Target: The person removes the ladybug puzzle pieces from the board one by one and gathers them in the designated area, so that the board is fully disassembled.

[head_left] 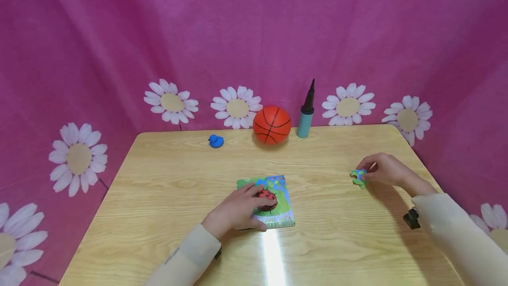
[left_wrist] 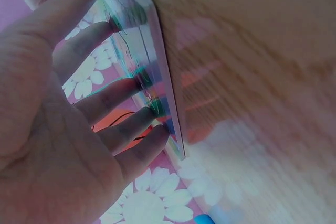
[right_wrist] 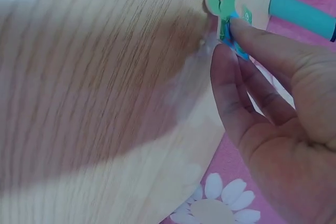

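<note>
A square ladybug picture puzzle (head_left: pixel 283 208) lies flat on the wooden table, mostly green with a blue upper part. My left hand (head_left: pixel 238 206) rests on its left side, fingers spread. In the left wrist view those fingertips touch the face of the puzzle (left_wrist: pixel 142 35), and nothing is gripped. Off to the right, my right hand (head_left: pixel 390 171) pinches a small green and blue puzzle piece (head_left: pixel 358 179) between thumb and fingers. The right wrist view shows the piece (right_wrist: pixel 227 6) on edge, close to the tabletop; whether it touches the wood I cannot tell.
Along the table's back edge stand a blue rubber duck (head_left: pixel 216 141), an orange toy basketball (head_left: pixel 272 125) and a teal hand pump (head_left: pixel 304 122) with a black nozzle. A pink curtain (head_left: pixel 254 34) with white daisies surrounds the table (head_left: pixel 166 215).
</note>
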The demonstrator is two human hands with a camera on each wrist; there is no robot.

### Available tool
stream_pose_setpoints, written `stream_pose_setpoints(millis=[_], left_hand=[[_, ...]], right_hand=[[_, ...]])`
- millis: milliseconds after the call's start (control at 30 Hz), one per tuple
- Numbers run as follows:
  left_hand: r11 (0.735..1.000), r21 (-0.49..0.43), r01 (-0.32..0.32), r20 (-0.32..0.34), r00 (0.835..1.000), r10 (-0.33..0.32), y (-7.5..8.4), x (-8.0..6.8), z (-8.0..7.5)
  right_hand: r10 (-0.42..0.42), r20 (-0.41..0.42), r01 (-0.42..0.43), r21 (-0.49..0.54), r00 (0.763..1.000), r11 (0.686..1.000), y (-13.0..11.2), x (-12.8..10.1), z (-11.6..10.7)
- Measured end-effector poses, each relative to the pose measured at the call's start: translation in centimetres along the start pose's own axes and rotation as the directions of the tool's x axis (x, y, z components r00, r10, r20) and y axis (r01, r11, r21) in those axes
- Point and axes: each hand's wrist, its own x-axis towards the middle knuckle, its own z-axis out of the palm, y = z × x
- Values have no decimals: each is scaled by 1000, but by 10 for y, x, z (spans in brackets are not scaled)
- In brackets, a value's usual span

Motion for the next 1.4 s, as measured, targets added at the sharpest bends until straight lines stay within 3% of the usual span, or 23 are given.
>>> stream_pose_setpoints(millis=[200,500,833,1000,1233,1400], left_hand=[[1000,-9,10,-2,1000,-10,-3,-2,3],[1000,-12,-10,-16,1000,10,-2,-1,3],[998,-54,-13,-22,1000,12,-1,-2,4],[996,-94,-8,-35,999,5,-1,-2,5],[992,-122,-34,-58,998,27,-2,-4,6],[997,9,-81,-98,992,81,-1,-9,11]], right_hand=[[-16,51,16,-16,999,1000,-1,15,0],[6,77,2,-101,997,995,-10,13,-4],[38,73,-26,-158,997,987,-14,11,-3],[-1,5,2,-167,1000,986,-18,12,2],[-41,-80,31,-113,996,993,-44,22,22],[-108,-88,98,-108,990,989,-78,32,42]])
